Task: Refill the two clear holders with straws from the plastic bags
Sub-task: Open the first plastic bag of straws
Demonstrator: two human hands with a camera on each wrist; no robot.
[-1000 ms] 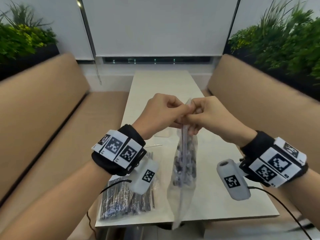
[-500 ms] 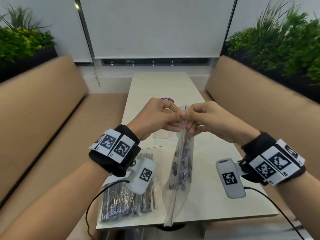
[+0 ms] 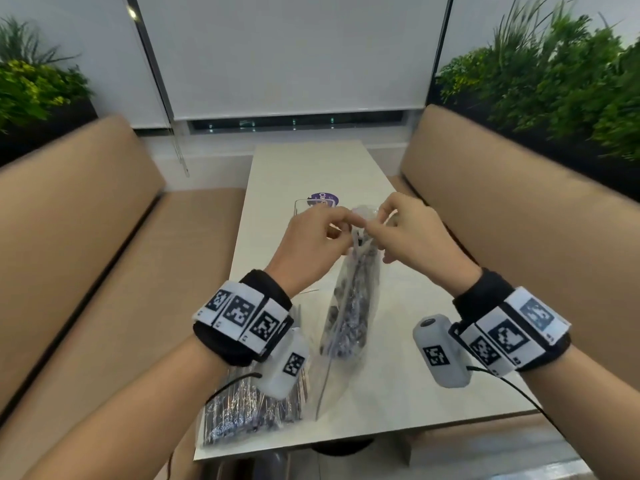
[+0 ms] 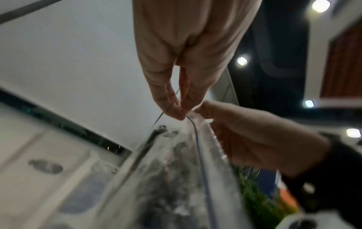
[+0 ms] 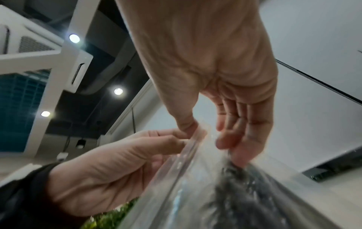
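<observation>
A clear plastic bag (image 3: pixel 349 306) of dark wrapped straws hangs upright over the table, its bottom near the front edge. My left hand (image 3: pixel 346 223) pinches the bag's top strip from the left, and my right hand (image 3: pixel 372 220) pinches it from the right, thumb on the strip with the other fingers behind the film. In the wrist views the left fingertips (image 4: pixel 176 111) and the right thumb (image 5: pixel 188 127) meet at the zip edge. A second bag of straws (image 3: pixel 249 410) lies flat at the front left. One clear holder (image 3: pixel 304 206) shows behind my left hand, mostly hidden.
The long white table (image 3: pixel 311 168) runs away from me between two tan bench seats (image 3: pixel 86 237) (image 3: pixel 502 220). A purple round sticker (image 3: pixel 323 199) lies by the holder. Plants stand behind both benches. A blind covers the window at the far end.
Both hands have carried the bag's top forward, away from me over the table. The right hand's outer fingers have loosened from a tight fist, and the holder now shows behind the left hand.
</observation>
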